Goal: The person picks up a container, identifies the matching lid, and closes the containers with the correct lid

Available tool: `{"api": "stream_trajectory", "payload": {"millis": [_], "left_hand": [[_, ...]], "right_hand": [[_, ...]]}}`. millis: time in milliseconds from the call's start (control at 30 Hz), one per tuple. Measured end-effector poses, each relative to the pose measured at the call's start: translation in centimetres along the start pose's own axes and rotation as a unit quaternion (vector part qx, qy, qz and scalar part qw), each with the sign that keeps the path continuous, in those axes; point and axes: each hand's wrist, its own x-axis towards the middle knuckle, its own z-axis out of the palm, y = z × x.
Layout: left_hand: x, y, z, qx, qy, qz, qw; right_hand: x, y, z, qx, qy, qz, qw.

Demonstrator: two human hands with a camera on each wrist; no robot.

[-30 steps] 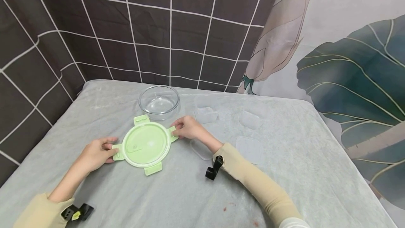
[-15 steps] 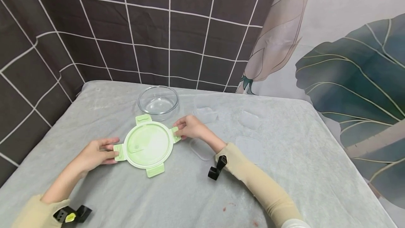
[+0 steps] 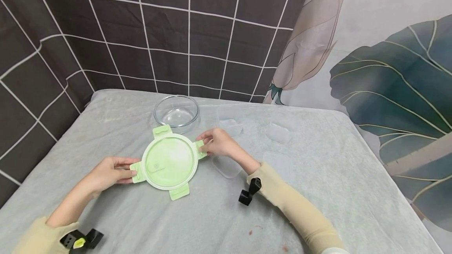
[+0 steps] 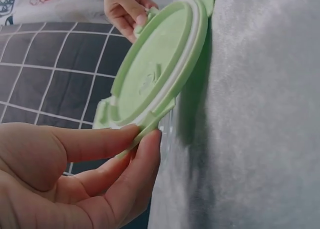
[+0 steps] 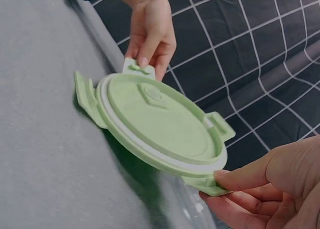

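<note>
A round green lid (image 3: pixel 170 161) with a pale sealing ring and several side flaps is held between both hands, raised off the table. My left hand (image 3: pixel 107 173) pinches its left flap between thumb and fingers, seen close up in the left wrist view. At the opposite side, my right hand (image 3: pixel 219 143) pinches another flap; the right wrist view shows the thumb on top and fingers beneath. Just behind the lid stands a round clear glass bowl (image 3: pixel 176 115), its near rim close to the lid's back flap.
Two clear plastic boxes, a left one (image 3: pixel 230 126) and a right one (image 3: pixel 278 133), stand right of the bowl. A clear lid (image 3: pixel 227 167) lies near my right wrist, and another (image 3: pixel 277 162) is partly behind the forearm. Grey cloth (image 3: pixel 197 222) covers the table.
Both hands have shifted the green lid a little to the right, and it has turned slightly. The glass bowl and clear boxes stay where they were.
</note>
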Motion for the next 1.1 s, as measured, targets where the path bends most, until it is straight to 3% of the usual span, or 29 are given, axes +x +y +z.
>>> {"api": "stream_trajectory", "payload": {"millis": [333,667,867,1100], "left_hand": [[0.1,2.1,-0.4,-0.01,0.068,0.078,0.9946],[0.6,3.8,-0.4,0.009,0.132,0.112,0.9848],[0.7,5.3,-0.4,0.089,0.209,0.138,0.964],[0.9,6.5,-0.3,0.156,0.29,0.175,0.9278]], "right_hand": [[-0.7,-1.5,-1.8,-0.056,0.098,-0.094,0.989],[0.2,-1.9,-3.4,-0.048,0.122,-0.126,0.983],[0.6,-2.4,-4.1,-0.064,0.169,-0.154,0.972],[0.5,-2.9,-4.9,-0.071,0.241,-0.202,0.947]]}}
